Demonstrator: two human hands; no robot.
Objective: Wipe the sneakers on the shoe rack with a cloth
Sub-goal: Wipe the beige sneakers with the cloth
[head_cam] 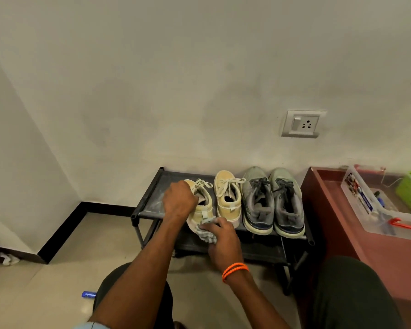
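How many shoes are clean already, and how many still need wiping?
No shoe can be called finished from this picture. Right now the left hand grips the leftmost cream sneaker while the right hand presses the checked cloth to its heel. The second cream sneaker and the two grey sneakers sit untouched on the shoe rack, so they probably remain.
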